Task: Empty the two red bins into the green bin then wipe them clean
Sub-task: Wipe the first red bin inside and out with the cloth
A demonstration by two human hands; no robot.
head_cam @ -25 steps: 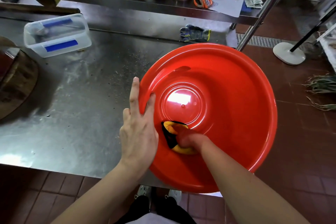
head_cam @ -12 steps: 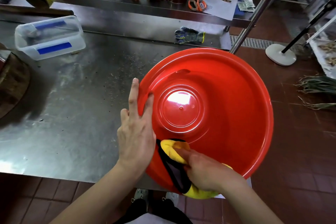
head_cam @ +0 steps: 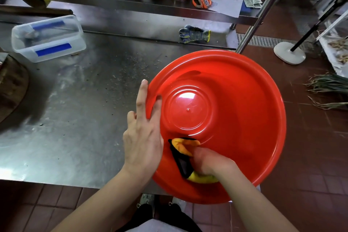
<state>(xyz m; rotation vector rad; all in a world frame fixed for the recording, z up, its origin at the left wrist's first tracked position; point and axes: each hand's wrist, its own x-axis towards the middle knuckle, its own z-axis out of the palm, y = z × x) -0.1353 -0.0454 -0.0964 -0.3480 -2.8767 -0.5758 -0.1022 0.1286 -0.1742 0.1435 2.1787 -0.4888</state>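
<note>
A large round red bin [head_cam: 244,118] stands tilted toward me at the steel table's front right corner, with its inside empty and glossy. My left hand [head_cam: 143,137] grips its left rim, the forefinger stretched along the outside and the thumb inside. My right hand [head_cam: 209,162] reaches into the bin and holds a yellow and black cloth [head_cam: 183,149] pressed against the near inner wall, just below the flat base. No second red bin or green bin is in view.
The steel table [head_cam: 75,128] carries crumbs, a clear lidded box [head_cam: 47,37] at the back left and a wooden block [head_cam: 11,84] at the left edge. A work glove [head_cam: 194,34] lies behind the bin. A raised shelf [head_cam: 131,7] holds a tin, scissors and papers. Scallions [head_cam: 327,88] lie on the floor, right.
My right hand dragged the cloth down the near wall toward the rim, then back up toward the base. The left hand kept its hold on the rim.
</note>
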